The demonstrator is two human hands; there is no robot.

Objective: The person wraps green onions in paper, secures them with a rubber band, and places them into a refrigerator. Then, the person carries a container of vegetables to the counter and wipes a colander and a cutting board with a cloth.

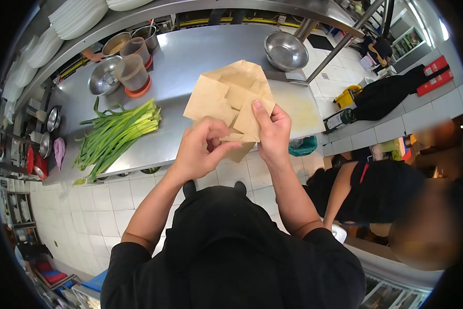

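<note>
A brown paper bag point(211, 98), creased and partly folded, is held up over the front edge of the steel counter. My right hand point(275, 130) grips its right side, with the thumb pressed on the near face. At the bag's lower left edge is my left hand point(203, 147), fingers curled and thumb reaching under a small flap of paper between them. The bag's inside cannot be made out. On the counter to the left lies a pile of long green onions point(119, 133), apart from both hands.
The steel counter point(190, 51) carries a metal bowl point(286, 50), another bowl point(104, 75) and plastic containers point(132, 72). A pale cutting board point(293, 110) lies at right. White plates point(77, 18) are stacked on the shelf above. A person in dark clothes point(380, 190) bends close at my right.
</note>
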